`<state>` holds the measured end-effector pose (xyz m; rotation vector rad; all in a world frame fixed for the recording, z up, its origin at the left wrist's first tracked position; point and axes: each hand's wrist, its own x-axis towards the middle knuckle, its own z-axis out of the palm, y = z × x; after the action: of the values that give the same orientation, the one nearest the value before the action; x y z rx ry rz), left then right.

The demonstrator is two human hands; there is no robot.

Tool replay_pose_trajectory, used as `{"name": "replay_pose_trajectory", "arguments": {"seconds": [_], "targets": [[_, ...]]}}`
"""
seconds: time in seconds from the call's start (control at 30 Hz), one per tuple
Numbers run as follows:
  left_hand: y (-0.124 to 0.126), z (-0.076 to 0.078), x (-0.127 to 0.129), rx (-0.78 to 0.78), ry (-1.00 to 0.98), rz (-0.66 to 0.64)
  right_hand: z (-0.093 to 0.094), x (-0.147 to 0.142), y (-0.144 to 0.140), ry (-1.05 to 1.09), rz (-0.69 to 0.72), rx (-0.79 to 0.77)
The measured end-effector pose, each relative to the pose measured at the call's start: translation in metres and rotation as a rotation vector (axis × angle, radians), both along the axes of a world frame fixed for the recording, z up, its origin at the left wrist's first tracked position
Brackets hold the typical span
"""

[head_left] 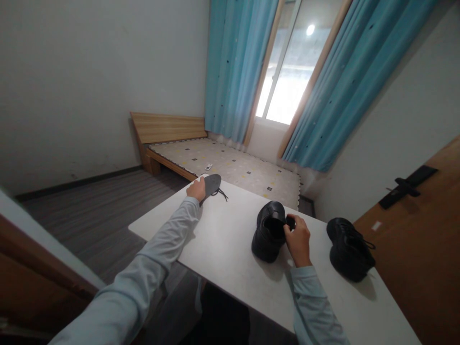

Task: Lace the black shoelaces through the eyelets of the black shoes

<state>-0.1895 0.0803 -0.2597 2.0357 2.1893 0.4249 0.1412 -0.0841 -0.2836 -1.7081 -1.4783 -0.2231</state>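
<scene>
My left hand (196, 189) is at the far left corner of the white table (226, 230), its fingers closed on a dark grey insole (213, 182). A thin black lace (223, 194) trails out beside the insole. Nearer the middle of the table stands a black shoe (266, 239), its dark opening facing up. My right hand (298, 239) is at that shoe's right side, thumb and fingers closed on its upper edge. Whether a lace is also between those fingers, I cannot tell. A second black shoe (350, 254) with a lace sits farther right on the table, apart from both hands.
Beyond the table is a low wooden bed with a patterned mattress (230, 160), and a small white remote (208, 166) lies on it. Blue curtains (240, 62) flank the window. A wooden door (413, 249) with a black handle is close on the right.
</scene>
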Motion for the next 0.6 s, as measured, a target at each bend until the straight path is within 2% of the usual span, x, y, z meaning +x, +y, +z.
{"name": "replay_pose_trajectory", "arguments": {"seconds": [0.1,0.2,0.37,0.47,0.6], "targets": [[-0.002,0.006,0.004,0.035,-0.081,-0.048,0.001,0.0,0.0,-0.017,-0.037,-0.001],[-0.006,0.017,0.015,0.122,-0.258,-0.132,0.002,0.0,0.0,-0.018,-0.048,-0.007],[-0.022,0.034,0.048,0.171,-0.38,-0.232,0.003,0.002,-0.001,-0.019,-0.064,-0.017],[-0.039,0.032,0.073,0.1,-0.517,-0.346,0.004,0.002,-0.001,-0.023,-0.082,-0.019],[-0.062,0.016,0.102,0.059,-0.498,-0.433,0.006,0.002,-0.003,-0.025,-0.113,-0.027]]}}
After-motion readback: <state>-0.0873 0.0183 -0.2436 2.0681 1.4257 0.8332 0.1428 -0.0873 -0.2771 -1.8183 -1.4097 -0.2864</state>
